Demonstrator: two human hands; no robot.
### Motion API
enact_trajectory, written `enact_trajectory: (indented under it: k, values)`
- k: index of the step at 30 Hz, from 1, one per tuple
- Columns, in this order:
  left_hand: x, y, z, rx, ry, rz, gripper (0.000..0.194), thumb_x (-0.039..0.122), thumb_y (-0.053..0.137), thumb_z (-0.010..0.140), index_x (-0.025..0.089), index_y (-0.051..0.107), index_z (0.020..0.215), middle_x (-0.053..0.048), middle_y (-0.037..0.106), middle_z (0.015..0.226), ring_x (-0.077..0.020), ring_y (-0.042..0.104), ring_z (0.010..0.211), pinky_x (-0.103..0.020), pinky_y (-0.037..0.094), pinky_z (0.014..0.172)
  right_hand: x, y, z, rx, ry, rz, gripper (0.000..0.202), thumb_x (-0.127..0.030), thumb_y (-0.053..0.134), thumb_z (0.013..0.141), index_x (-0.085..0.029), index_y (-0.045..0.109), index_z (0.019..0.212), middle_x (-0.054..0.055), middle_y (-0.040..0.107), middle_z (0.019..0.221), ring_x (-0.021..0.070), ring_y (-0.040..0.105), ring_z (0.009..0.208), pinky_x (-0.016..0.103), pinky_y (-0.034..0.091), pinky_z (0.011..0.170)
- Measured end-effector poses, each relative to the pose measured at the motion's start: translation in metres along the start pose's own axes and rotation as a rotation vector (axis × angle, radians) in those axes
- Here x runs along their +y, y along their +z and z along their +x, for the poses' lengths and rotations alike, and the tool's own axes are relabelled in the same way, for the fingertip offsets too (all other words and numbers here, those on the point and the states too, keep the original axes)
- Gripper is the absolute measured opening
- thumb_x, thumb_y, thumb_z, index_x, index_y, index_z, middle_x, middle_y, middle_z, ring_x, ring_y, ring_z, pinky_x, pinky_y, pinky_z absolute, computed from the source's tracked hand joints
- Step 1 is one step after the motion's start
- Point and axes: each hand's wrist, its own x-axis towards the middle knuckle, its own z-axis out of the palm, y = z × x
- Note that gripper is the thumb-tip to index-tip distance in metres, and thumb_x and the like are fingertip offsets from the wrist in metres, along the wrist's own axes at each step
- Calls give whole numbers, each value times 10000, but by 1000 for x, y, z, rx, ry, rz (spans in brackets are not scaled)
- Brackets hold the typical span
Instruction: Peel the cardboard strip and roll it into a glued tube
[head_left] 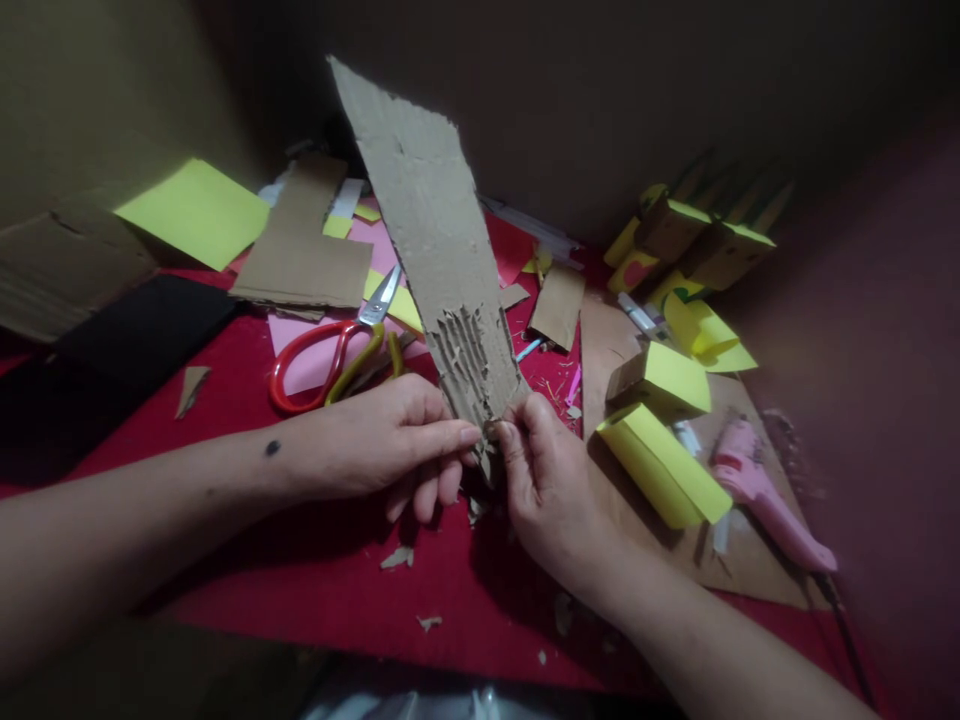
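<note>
A long strip of corrugated cardboard point(435, 220) stands tilted over the table, its lower end between my two hands. Near that end the top paper is torn off and the ridges show. My left hand point(420, 440) pinches the cardboard's lower left edge between thumb and fingers. From the other side, my right hand point(544, 470) grips the lower right edge, fingers curled and thumb pressed in. Torn paper hangs between the fingertips. Just beyond my left hand lie scissors point(384, 297) with one red and one yellowish handle loop.
Cardboard pieces point(300, 250) and a yellow sheet point(196, 212) lie at the back left. On the right, a pink glue gun point(772, 500) and yellow paper-covered boxes point(664, 465) rest on a cardboard sheet point(607, 350). Paper scraps point(397, 558) litter the red cloth point(322, 580).
</note>
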Motion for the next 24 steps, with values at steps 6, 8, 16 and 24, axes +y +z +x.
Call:
enact_trajectory:
  k: [6, 8, 16, 24]
  values:
    - [3, 3, -1, 118, -51, 100, 378, 412, 543, 798, 146, 624, 542, -42, 633, 460, -110, 570, 376, -146, 401, 366, -8, -11, 3, -146, -1, -3, 164, -253, 356, 946, -214, 380, 789, 5, 477, 693, 146, 458, 603, 267, 343, 546]
    - [3, 4, -1, 128, -49, 90, 334, 376, 557, 776, 151, 618, 537, -34, 629, 456, -116, 578, 378, -151, 413, 368, -8, -10, 4, -139, -63, -51, 174, -285, 387, 943, -215, 383, 783, 2, 477, 689, 146, 456, 604, 269, 343, 548]
    - [3, 1, 0, 106, -33, 34, 378, 358, 512, 813, 156, 644, 522, -28, 630, 445, -97, 552, 344, -143, 409, 352, 6, -3, 6, -29, -138, -54, 244, -168, 368, 926, -231, 310, 698, -27, 396, 629, 122, 386, 540, 260, 317, 522]
    - [-2, -3, 5, 104, -3, -51, 357, 326, 525, 808, 146, 667, 534, -42, 639, 444, -107, 560, 334, -141, 416, 335, 16, -2, 4, 99, -153, 48, 120, -123, 436, 896, -177, 514, 970, 36, 564, 817, 152, 529, 726, 289, 438, 672]
